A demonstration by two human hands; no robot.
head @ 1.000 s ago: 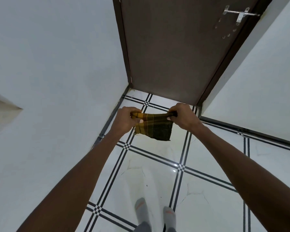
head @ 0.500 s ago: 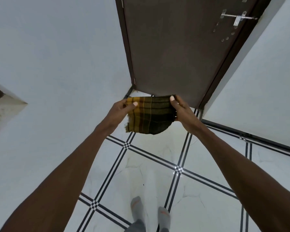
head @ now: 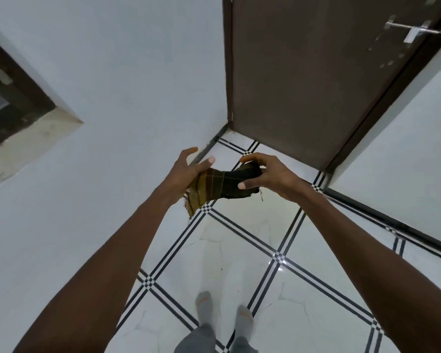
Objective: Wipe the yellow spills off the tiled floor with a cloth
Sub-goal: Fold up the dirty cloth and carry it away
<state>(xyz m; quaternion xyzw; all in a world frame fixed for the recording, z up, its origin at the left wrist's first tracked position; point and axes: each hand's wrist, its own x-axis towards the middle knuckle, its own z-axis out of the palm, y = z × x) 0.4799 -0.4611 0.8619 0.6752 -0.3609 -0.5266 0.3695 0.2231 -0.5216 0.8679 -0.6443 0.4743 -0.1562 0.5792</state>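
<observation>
A yellow and dark green checked cloth [head: 220, 184] is bunched up between my hands, above the white tiled floor [head: 242, 253]. My right hand [head: 271, 174] grips the cloth's dark end, thumb on the near side and fingers curled over the top. My left hand [head: 186, 167] has its fingers spread, and the yellow frayed end lies across its palm and hangs below it. The tile under the cloth [head: 252, 212] has a faint yellowish tinge. No sharp spill shows.
A dark brown door [head: 316, 85] with a metal latch stands ahead, and white walls close in on the left and right. A recessed window frame [head: 13, 98] is in the left wall. My feet in grey socks [head: 204, 303] stand on the tiles with black line borders.
The cloth was stretched flat between both hands; now it is gathered into a bunch. My left hand has loosened its pinch and spread its fingers, and the right hand has closed round the dark end.
</observation>
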